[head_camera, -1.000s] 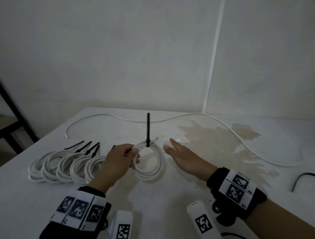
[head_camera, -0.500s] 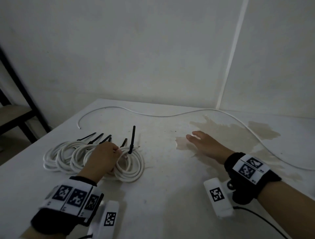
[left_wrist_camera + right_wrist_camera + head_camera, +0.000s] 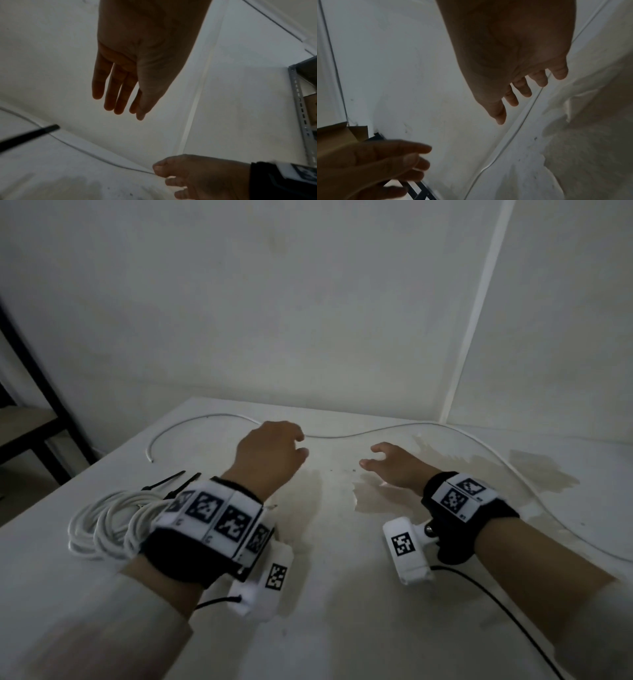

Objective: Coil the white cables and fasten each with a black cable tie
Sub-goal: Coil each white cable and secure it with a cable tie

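A long loose white cable snakes along the back of the table and down its right side. My left hand hovers just in front of that cable, fingers relaxed and holding nothing; the left wrist view shows its fingers straight. My right hand floats to the right of it, palm down, fingers loose and empty. Several coiled white cables lie at the left, partly hidden by my left wrist, with black cable ties sticking out of them.
The white table carries a brownish stain at the centre right. A black wire trails from my right wrist camera. A dark metal shelf frame stands past the table's left edge. White walls close the back.
My left hand let go of the tied coil, left it with the others at the left, and moved forward to the loose cable. My right hand drifted further back too.
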